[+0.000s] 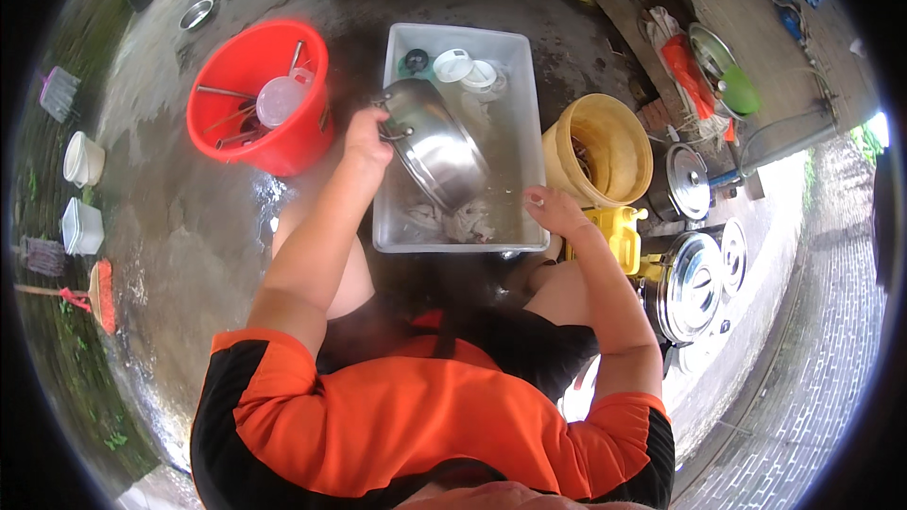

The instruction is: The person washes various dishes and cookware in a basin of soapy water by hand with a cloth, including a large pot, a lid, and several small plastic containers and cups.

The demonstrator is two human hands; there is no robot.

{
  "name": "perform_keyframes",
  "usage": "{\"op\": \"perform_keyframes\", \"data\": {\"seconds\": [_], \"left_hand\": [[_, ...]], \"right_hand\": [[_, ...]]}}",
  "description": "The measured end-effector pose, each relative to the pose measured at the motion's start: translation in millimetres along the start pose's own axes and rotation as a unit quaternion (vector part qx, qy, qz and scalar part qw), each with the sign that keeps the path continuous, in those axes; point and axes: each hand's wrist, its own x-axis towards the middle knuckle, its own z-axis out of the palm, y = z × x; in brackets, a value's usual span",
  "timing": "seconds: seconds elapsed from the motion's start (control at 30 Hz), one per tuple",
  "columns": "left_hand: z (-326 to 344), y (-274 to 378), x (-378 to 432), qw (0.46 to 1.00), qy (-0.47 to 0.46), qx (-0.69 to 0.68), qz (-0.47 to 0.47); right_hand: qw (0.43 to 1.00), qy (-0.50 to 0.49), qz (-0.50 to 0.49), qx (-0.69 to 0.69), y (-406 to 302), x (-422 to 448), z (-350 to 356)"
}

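My left hand (368,139) is shut on the looped side handle of a stainless steel pot (443,149), which is tilted over a whitish plastic tub (541,156). Murky water lies in the tub. Beneath the pot's lower edge a wet, pale cloth (466,222) shows. White round plastic pieces (453,66) and a dark round object (417,59) rest at the tub's far end. At the tub's right rim is my right hand (556,210), its fingers curled. A small whitish bit shows at those fingers; whether they grip it is unclear.
Left of the tub stands a red bucket (283,156) with metal utensils and a translucent plastic vessel. On the right are a beige bucket (623,149), a yellow jerrycan (620,241) and several lidded metal pots (694,287). A broom (103,297) lies far left on wet concrete.
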Motion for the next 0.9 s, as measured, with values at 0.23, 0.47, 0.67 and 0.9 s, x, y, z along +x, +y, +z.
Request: {"op": "perform_keyframes", "data": {"seconds": [0.23, 0.47, 0.67, 0.9], "left_hand": [[24.2, 16.0, -20.0, 0.997, 0.017, -0.076, 0.01], [51.0, -7.1, -14.0, 0.999, -0.025, -0.038, -0.012], [70.0, -32.7, -3.1, 0.993, 0.033, 0.114, 0.009], [83.1, -48.2, 0.9, 0.972, -0.031, 0.233, 0.034]], "right_hand": [[0.994, 0.096, 0.028, -0.034, 39.3, 15.6, 16.4], [0.967, 0.208, 0.145, -0.029, 131.3, 50.9, -33.6], [0.926, 0.109, 0.358, -0.042, 245.8, 95.1, -19.2], [0.97, -0.052, 0.091, -0.22, 247.4, 183.3, -13.8]]}}
